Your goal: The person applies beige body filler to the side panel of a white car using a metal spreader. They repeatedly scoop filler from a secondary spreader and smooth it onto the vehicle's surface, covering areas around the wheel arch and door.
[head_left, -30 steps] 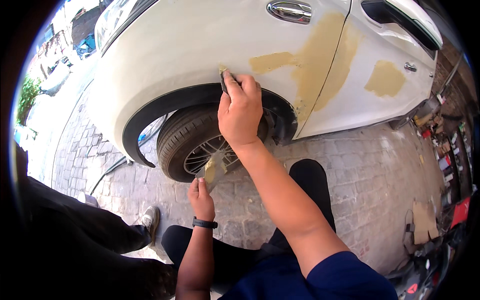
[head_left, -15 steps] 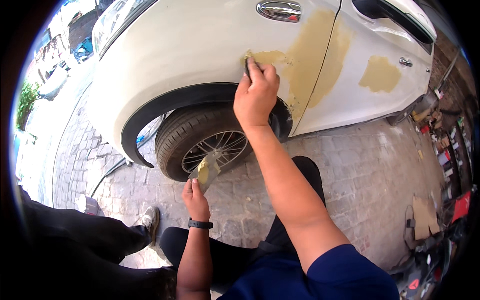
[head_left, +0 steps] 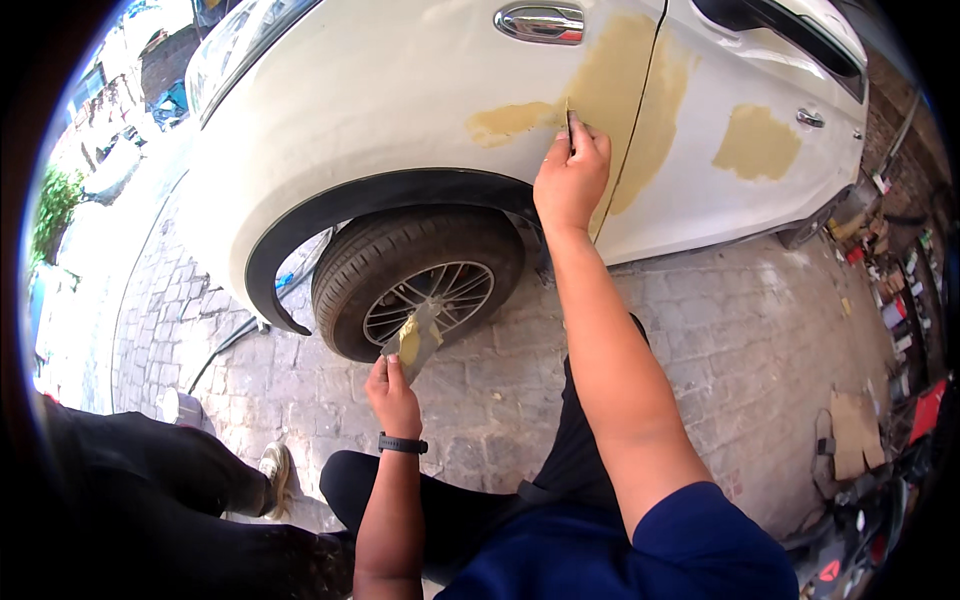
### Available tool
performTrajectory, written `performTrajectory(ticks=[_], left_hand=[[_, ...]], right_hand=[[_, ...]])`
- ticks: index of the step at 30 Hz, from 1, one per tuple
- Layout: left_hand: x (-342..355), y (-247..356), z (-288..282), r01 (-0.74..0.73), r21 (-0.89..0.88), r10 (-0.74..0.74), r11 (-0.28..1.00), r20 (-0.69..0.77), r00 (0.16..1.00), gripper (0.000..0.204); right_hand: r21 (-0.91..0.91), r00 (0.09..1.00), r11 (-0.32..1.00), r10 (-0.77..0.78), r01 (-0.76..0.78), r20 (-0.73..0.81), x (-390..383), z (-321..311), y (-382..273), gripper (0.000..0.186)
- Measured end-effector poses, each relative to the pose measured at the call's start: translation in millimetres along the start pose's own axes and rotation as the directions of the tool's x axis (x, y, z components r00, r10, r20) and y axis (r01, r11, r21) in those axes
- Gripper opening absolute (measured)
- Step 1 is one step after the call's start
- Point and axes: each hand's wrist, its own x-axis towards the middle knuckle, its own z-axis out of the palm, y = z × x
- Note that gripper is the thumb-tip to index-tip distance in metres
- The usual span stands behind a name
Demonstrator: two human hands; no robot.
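Tan paste [head_left: 615, 70] on the side of a white car [head_left: 245, 160]: a tall, broad patch [head_left: 598, 88] across the seam [head_left: 641, 110] between front fender [head_left: 360, 110] and door [head_left: 690, 205], flat in colour, with feathered edges at the right. Joined to it at the left, a short sideways strip [head_left: 505, 122], rounded and rougher at its far end. Farther right, on the door alone, a separate squarish patch [head_left: 757, 143] near a small shiny fitting [head_left: 810, 118]. In the right hand [head_left: 572, 190], fingers [head_left: 598, 148] pinched nearly together on a thin dark scraper [head_left: 571, 132], held almost upright, with its tip at the meeting of strip and broad patch; perhaps touching the fender, though hard to be sure from this angle. In the left hand [head_left: 395, 400], fingers closed on the lower corner of a flat greyish sheet [head_left: 427, 330], held tilted in front of the front wheel [head_left: 340, 300]. On the sheet, a lump of yellowish paste [head_left: 408, 345], thick and uneven. At the base of the left hand, a black wristband [head_left: 403, 443]. Above the black wheel arch [head_left: 270, 240], shiny oval trim [head_left: 540, 22] set into the fender. As for markings, a red emblem [head_left: 829, 571] on a dark object at lower right; along the right edge, small coloured packages [head_left: 893, 313], with any print too small to read. Below the car, stone paving [head_left: 480, 430], with another person's shoe [head_left: 275, 480] and a pale bucket [head_left: 182, 407] at the left.
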Motion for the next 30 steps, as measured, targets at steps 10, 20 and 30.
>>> performTrajectory(ticks=[10, 20, 30], left_hand=[[-2.8, -2.1, 7.6, 0.041, 0.04, -0.042, 0.998, 0.021, 0.999, 0.029], [-14.7, 1.8, 0.0, -0.025, 0.087, 0.026, 0.996, -0.003, 1.0, 0.027], [-23.5, 11.2, 0.9, 0.075, -0.078, -0.077, 0.994, -0.028, 0.997, 0.03]], right_hand=[[0.059, 0.976, 0.985, -0.168, 0.162, 0.14, -61.5, 14.3, -44.8, 0.037], [0.058, 0.998, 0.998, 0.032, -0.029, -0.045, 13.5, -3.1, 11.6, 0.033], [-0.062, 0.994, 0.996, -0.07, 0.065, -0.08, -33.6, 34.1, -38.8, 0.043]])
